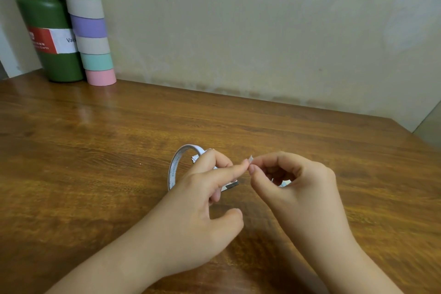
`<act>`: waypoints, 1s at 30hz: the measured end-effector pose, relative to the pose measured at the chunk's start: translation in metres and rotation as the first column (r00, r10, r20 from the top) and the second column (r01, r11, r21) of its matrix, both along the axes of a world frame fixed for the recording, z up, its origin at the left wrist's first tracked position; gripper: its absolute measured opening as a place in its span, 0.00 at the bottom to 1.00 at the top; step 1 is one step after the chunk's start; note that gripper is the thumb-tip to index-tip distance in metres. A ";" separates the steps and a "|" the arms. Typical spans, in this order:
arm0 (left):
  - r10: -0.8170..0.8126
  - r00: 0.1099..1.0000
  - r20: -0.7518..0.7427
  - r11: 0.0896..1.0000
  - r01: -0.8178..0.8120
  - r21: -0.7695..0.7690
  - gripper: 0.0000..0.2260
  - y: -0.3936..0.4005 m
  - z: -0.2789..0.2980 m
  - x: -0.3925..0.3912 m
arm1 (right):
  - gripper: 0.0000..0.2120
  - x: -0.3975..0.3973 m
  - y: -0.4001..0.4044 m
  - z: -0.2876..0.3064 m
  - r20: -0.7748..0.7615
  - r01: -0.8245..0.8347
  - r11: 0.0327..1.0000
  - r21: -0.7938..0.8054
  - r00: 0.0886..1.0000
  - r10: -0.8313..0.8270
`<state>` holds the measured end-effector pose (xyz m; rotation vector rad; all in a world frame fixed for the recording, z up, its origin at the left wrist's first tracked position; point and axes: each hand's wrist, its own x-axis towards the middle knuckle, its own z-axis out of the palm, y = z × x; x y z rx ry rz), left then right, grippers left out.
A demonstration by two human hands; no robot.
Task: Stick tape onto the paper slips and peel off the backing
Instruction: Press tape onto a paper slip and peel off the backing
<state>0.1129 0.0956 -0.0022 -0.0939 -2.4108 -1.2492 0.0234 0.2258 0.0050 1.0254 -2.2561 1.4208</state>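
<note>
A thin white roll of double-sided tape (175,162) with printed backing stands on edge on the wooden table (95,150), partly hidden behind my left hand (205,200). A small white scrap (250,159) sticks up between the fingertips of both hands. My right hand (293,186) pinches it with thumb and forefinger. My left forefinger touches it from the left, the other left fingers loosely curled. A grey-white slip (231,186) shows under my left hand, and another bit of paper (285,183) peeks out inside my right hand.
A green flask (51,38) with a red and white label stands at the table's back left. A tall stack of pastel tape rolls (87,24) leans beside it. A pale wall runs behind; the table's right edge (415,136) falls away at far right.
</note>
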 end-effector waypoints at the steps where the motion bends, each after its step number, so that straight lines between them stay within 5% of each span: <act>1: -0.010 1.000 0.010 0.999 0.009 0.036 0.26 -0.001 0.001 0.000 | 0.04 0.000 0.000 0.001 0.020 -0.010 1.000 -0.001 1.000 0.010; 15: -0.133 0.987 0.087 0.882 0.078 0.464 0.19 -0.007 0.009 0.001 | 0.06 0.000 0.002 0.007 0.141 -0.072 0.997 -0.036 0.987 0.077; 30: -0.170 0.983 0.076 0.861 0.111 0.496 0.21 -0.007 0.011 0.002 | 0.04 0.003 0.003 0.009 0.111 -0.083 0.996 -0.031 0.990 0.086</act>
